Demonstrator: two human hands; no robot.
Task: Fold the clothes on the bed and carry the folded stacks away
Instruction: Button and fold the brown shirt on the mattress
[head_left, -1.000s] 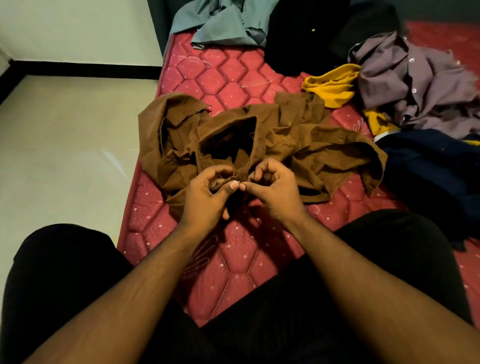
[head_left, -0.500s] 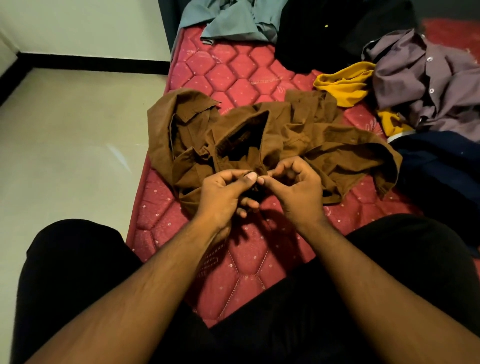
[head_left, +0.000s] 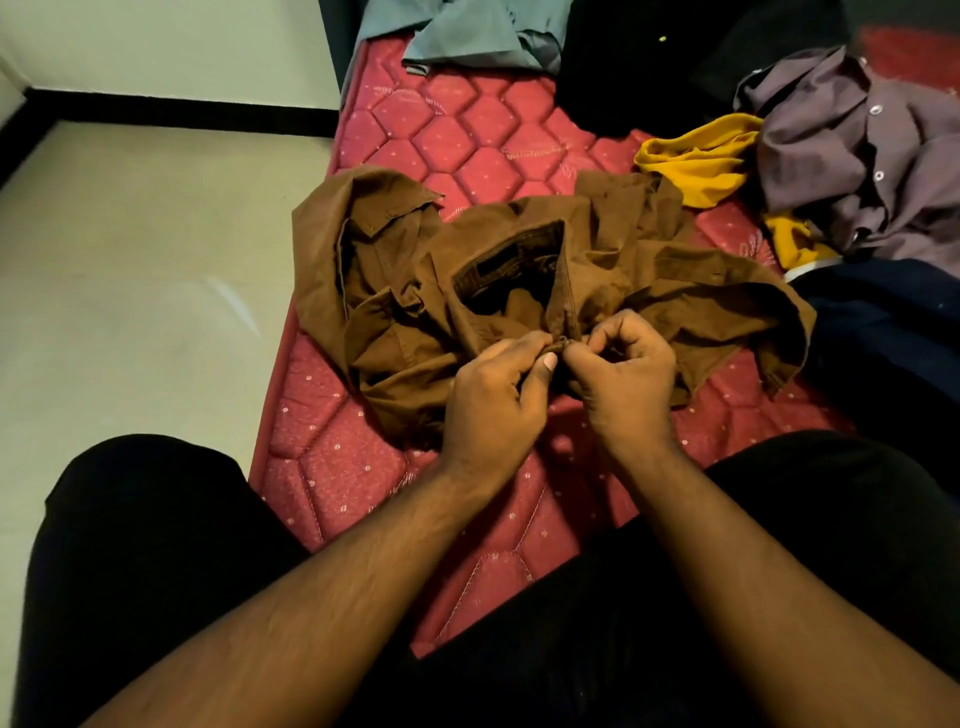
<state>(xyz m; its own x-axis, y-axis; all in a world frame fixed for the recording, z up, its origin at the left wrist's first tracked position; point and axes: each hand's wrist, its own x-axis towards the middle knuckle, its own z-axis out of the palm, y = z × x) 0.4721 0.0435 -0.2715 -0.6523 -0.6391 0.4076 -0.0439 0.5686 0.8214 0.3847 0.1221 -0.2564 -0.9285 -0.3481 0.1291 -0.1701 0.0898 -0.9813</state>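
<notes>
Dim, warm indoor light; pale floor (head_left: 130, 291) brightest; dark clothes at far right lose detail; soft shadows under hands; wide-angle bending at edges; slight softness

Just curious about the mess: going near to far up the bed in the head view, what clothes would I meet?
Brown shirt pinched by both hands → yellow garment → grey-blue shirt at the far end.

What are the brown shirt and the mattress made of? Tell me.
Brown shirt: looks like matte woven cotton, since it holds soft creases and a stitched collar.
Mattress: a pink quilted fabric cover with a slight sheen, stitched in hexagons; the filling is hidden.
</notes>
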